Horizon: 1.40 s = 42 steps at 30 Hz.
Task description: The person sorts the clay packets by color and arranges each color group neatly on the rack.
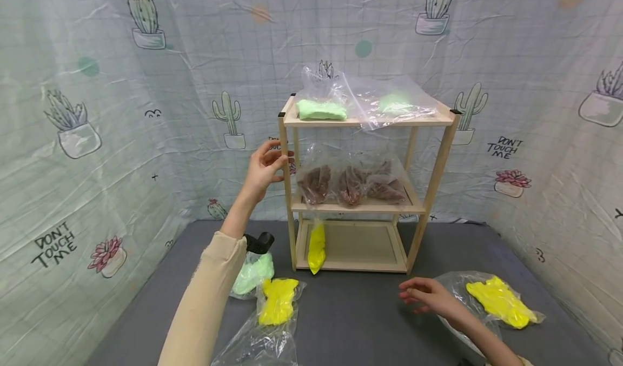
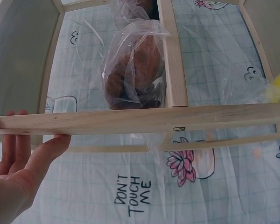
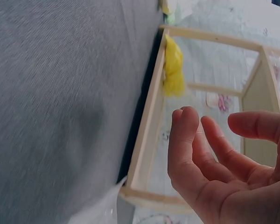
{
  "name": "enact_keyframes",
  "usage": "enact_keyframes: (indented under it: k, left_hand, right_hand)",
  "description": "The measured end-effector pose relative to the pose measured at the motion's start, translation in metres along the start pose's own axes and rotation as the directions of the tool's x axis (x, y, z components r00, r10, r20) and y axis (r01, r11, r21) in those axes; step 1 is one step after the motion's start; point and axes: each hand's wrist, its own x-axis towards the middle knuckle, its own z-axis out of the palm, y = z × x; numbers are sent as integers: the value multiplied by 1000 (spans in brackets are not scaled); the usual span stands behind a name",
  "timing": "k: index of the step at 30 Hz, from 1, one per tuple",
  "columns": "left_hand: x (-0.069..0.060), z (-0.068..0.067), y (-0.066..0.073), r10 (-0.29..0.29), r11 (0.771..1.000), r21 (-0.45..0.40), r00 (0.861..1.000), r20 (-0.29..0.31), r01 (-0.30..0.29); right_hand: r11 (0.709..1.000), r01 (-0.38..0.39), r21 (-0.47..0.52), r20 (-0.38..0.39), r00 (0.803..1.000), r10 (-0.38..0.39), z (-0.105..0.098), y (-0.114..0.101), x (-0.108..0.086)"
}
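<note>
My left hand [image 1: 263,168] is at the left front post [image 2: 98,121] of a small wooden shelf rack [image 1: 352,208], holding it at the height of the middle tier. In the left wrist view some fingers pass behind the post, and a fingertip [image 2: 60,141] touches its edge. Bags of brown, meat-like lumps [image 1: 350,185] sit on the middle shelf. Up top lie clear bags with light green pieces [image 1: 321,110]. A yellow bagged piece [image 1: 317,247] stands at the lowest shelf's left. My right hand [image 1: 428,295] hovers at the rack's lower right, fingers loosely bent, holding nothing.
On the grey table [image 1: 350,323], a bagged yellow piece [image 1: 278,301] and a bagged green piece [image 1: 254,273] lie left of the rack. Another bagged yellow piece [image 1: 501,301] lies beside my right hand. A cactus-print curtain [image 1: 194,85] surrounds the table.
</note>
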Motion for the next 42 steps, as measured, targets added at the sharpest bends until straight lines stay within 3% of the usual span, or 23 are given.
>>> enact_keyframes:
  k: [9,17,25,30,42]
  left_hand:
    - [0,1,-3,-21,1000,3,1000,-17,21]
    - [1,2,-3,-23,1000,-3,1000,-19,23]
    - [0,3,-2,-15,1000,-2,1000,-14,15]
    - [0,2,-1,-12,1000,5,1000,-12,12]
    - [-3,-3,1,-21,1000,-2,999,-25,21]
  right_hand:
    - [998,-52,-20,20,998,53,-34,12,-27]
    - [999,-33,0,48,998,33,-69,27,-49]
    - [998,0,68,86,996,-6,-99,41,-69]
    - [990,-44,134,99,995,31,-116,47,-80]
    - [980,-144,137,-49,987,152,-153,73,-88]
